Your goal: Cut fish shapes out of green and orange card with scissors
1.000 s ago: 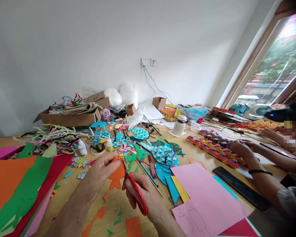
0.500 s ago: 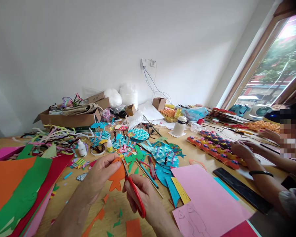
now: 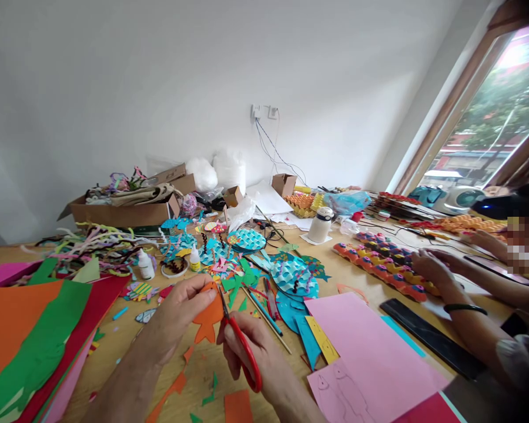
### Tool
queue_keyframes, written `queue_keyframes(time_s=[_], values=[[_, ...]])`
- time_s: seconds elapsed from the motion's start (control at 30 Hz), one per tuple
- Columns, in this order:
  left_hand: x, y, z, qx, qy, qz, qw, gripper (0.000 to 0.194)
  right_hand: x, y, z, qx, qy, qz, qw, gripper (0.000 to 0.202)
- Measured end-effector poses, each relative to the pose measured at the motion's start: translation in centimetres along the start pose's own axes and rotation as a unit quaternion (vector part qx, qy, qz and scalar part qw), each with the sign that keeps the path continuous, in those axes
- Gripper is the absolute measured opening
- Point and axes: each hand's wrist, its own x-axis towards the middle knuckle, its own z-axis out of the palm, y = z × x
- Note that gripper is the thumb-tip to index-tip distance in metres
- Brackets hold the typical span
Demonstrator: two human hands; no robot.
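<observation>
Between its thumb and fingers, my left hand (image 3: pixel 183 314) pinches an orange paper fish (image 3: pixel 208 316), whose forked tail points down. My right hand (image 3: pixel 251 343) is closed around the red handles of a pair of scissors (image 3: pixel 245 346). The scissor blades lie along the right edge of the fish, close to my left fingertips. Orange scraps (image 3: pixel 175 386), small green scraps and an orange rectangle (image 3: pixel 238 406) rest on the table below my hands.
Coloured paper sheets (image 3: pixel 22 329) lie left; pink paper (image 3: pixel 370 352) lies right. Two glue bottles (image 3: pixel 145 265), pipe cleaners (image 3: pixel 110 244) and blue paper fish (image 3: pixel 293 275) are beyond my hands. At the right, another person's hands (image 3: pixel 436 267) touch painted egg cartons (image 3: pixel 379 264).
My right hand and the scissors have shifted very slightly. The orange fish stays in my left hand, nearly unmoved.
</observation>
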Motion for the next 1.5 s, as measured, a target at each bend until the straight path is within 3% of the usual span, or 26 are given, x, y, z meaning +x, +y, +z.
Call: queue_keyframes(time_s=[0.37, 0.6, 0.9, 1.5], values=[[0.1, 0.0, 0.1, 0.005, -0.003, -0.002, 1.000, 0.020, 0.0, 0.6, -0.1, -0.016, 0.021, -0.002, 1.000, 0.043], [0.1, -0.3, 0.0, 0.005, -0.004, -0.006, 1.000, 0.020, 0.1, 1.1, -0.2, -0.085, 0.054, -0.024, 0.995, 0.032], [0.2, -0.2, 0.3, 0.015, 0.000, -0.011, 1.000, 0.021, 0.0, 0.3, 0.0, -0.012, 0.011, -0.008, 1.000, 0.043], [0.1, -0.2, 0.4, -0.014, -0.004, -0.020, 1.000, 0.018, 0.1, 0.9, -0.2, -0.057, 0.051, -0.026, 0.997, 0.032]])
